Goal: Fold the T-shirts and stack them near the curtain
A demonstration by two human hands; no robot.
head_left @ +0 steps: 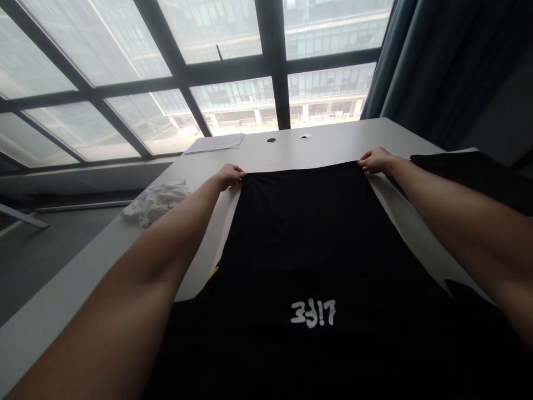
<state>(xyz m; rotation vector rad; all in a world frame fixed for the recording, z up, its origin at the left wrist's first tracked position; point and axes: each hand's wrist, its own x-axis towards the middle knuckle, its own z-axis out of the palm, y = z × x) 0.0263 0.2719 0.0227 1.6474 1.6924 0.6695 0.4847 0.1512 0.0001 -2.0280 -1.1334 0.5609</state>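
Note:
A black T-shirt [308, 222] is stretched out in front of me, its far edge pulled nearly straight between my two hands. My left hand [231, 175] pinches the far left corner of the cloth. At the far right corner, the fingers of my right hand [375, 160] are closed on the same edge. White lettering [313, 313] shows upside down on the black cloth nearer to me. Where the T-shirt ends and any dark clothing on my body begins, I cannot tell. A bit of yellow [210, 278] peeks out at the left side.
The white table [345, 145] has two round cable holes near its far edge. Papers [215, 143] lie at the back left, and a crumpled whitish cloth [158, 201] lies on the left edge. More black fabric [470, 175] is at the right. Windows and a dark curtain [412, 66] stand behind.

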